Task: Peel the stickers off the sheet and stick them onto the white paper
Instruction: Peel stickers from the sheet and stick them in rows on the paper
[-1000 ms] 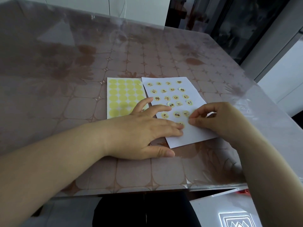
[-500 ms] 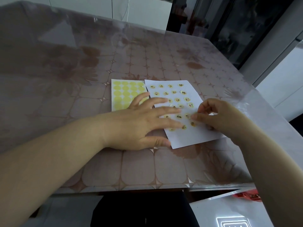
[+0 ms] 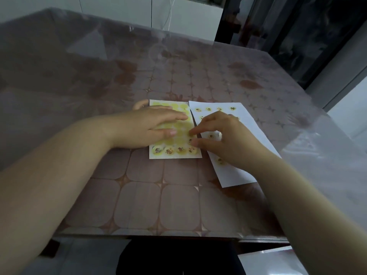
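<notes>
The yellow sticker sheet lies flat on the table. Most of its circles are blank, and its bottom row still carries printed stickers. My left hand rests flat on the sheet's upper half, fingers spread. To the right, slightly angled, lies the white paper with several stickers stuck on it. My right hand reaches over the paper. Its index fingertip and thumb sit slightly apart on either side of a small sticker at the sheet's right edge. Much of the paper is hidden under this hand.
Both sheets lie on a glossy brown patterned table whose front edge runs close to my body. A white object sits below the table at the lower right. White cabinets and a dark doorway stand behind the table.
My left hand has moved from the white paper onto the sticker sheet. My right hand has moved left from the paper to the sheet's right edge. The view has tilted downward.
</notes>
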The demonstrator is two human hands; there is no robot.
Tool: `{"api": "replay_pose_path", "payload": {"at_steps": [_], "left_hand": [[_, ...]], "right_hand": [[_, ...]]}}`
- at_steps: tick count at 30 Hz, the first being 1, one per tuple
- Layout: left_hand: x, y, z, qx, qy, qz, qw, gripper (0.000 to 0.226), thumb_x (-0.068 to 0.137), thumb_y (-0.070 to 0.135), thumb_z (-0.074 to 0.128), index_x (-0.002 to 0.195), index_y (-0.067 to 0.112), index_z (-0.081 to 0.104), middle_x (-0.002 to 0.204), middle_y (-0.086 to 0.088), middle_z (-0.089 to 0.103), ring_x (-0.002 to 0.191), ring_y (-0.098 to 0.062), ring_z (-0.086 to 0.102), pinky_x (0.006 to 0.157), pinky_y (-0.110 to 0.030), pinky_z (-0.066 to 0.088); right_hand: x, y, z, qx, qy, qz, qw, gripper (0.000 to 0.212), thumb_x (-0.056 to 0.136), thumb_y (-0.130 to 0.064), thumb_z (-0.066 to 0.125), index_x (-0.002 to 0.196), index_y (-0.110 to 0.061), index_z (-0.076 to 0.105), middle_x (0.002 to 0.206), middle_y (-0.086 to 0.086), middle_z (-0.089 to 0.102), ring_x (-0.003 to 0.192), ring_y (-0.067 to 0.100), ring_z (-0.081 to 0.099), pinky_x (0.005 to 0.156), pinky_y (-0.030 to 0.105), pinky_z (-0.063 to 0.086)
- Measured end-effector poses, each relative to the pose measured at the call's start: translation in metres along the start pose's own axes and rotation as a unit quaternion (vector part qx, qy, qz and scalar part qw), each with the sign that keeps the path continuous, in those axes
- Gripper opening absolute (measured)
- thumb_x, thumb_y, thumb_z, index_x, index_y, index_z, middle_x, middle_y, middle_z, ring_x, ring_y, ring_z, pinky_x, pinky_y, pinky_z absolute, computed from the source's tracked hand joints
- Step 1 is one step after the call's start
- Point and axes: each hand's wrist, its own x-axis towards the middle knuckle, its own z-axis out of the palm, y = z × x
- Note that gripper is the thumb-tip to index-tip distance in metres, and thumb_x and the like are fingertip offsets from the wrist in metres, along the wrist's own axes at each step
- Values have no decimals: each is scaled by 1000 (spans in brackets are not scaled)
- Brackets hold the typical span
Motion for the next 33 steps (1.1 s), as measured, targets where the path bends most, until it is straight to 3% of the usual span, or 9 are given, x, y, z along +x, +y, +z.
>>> {"api": "replay_pose_path", "payload": {"at_steps": [4,8,12,16,21,24,28,31,33], "left_hand": [[4,1,5,19,-30,6,999,61,81,68,24,137,45,20,143,27,23,125,16,7,112,-30,-13],[5,3,9,39,-55,2,998,69,77,74,24,139,44,16,149,26,15,128,14,-2,109,-30,-14],[5,4,8,56,-69,7,996,85,60,79,14,138,48,11,149,28,7,129,14,-6,110,-33,-15],[4,6,8,56,-65,-4,996,78,65,76,27,137,49,14,148,28,8,129,14,-5,111,-36,-14],[4,9,7,60,-63,-4,996,84,58,80,20,136,50,15,148,28,11,134,9,-1,112,-41,-15],[3,11,6,58,-68,-12,996,75,67,72,27,137,48,15,148,28,11,132,11,-3,112,-40,-16],[3,10,5,45,-76,-15,996,73,71,75,32,137,48,15,131,35,10,127,14,-5,111,-38,-17],[3,8,6,48,-68,-3,997,79,63,79,25,136,50,16,142,34,10,131,13,-3,111,-39,-16],[3,8,6,50,-64,-5,997,83,59,79,21,136,49,16,147,29,12,130,13,-2,110,-38,-16]], "right_hand": [[-2,5,8,76,10,20,997,16,76,-38,71,92,-38,71,105,-14,51,108,11,45,83,24,37],[-1,4,12,97,26,9,995,8,78,-31,70,78,-39,69,98,-15,53,106,11,47,84,18,36],[1,4,15,70,52,-11,996,7,83,-28,64,86,-30,71,94,-10,58,98,11,50,83,18,37],[1,0,15,60,69,-36,995,10,88,-22,59,90,-19,68,80,-12,58,79,7,51,72,10,35],[-2,-2,12,102,76,-32,991,8,89,-22,57,88,-24,65,77,-15,61,80,4,55,69,7,39],[-5,-3,10,129,56,-25,990,8,86,-19,63,86,-23,70,80,-19,64,83,-5,55,69,1,37],[-8,-2,5,164,65,-17,984,14,80,-11,69,80,-25,70,79,-17,66,77,-9,56,61,2,41],[-10,0,2,210,74,-10,975,22,76,-5,71,86,-24,68,75,-15,65,70,-11,58,64,0,39],[-11,0,0,230,75,5,970,21,75,-12,74,91,-24,68,76,-13,65,70,-10,58,65,0,39]]}}
